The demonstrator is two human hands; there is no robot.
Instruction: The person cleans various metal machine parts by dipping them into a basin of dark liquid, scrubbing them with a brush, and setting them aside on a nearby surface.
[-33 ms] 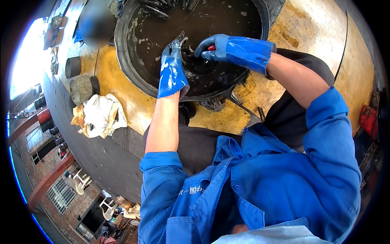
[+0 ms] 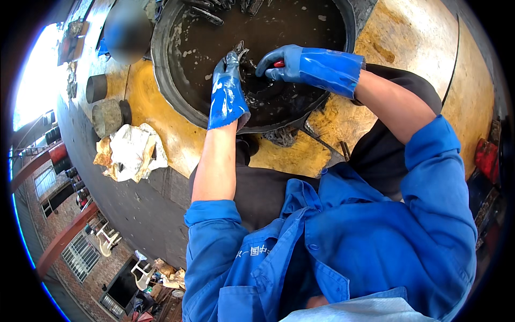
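Both my hands wear long blue rubber gloves and work over a large round dark basin (image 2: 161, 70) of murky brown liquid. My left hand (image 2: 228, 72) is closed on a wet, dark metal part (image 2: 241, 49), whose jagged upper end shows past the thumb. The part's exact kind does not show. Just to the right, my right hand (image 2: 281, 63) is curled around a tool with a red handle (image 2: 279, 63). Only a bit of that handle is visible, and the tool's working end is hard to make out against the dark liquid.
Several dark metal pieces (image 2: 206, 15) lie at the basin's far side. To the left are a crumpled white cloth (image 2: 138, 153), a greyish can (image 2: 107, 118) and a dark cylinder (image 2: 97, 88). A dark clump (image 2: 281, 137) sits beside the basin's near rim. A blurred figure (image 2: 127, 32) appears at far left.
My right hand has shifted very slightly left, toward the metal part. My left hand and the part it holds look unmoved.
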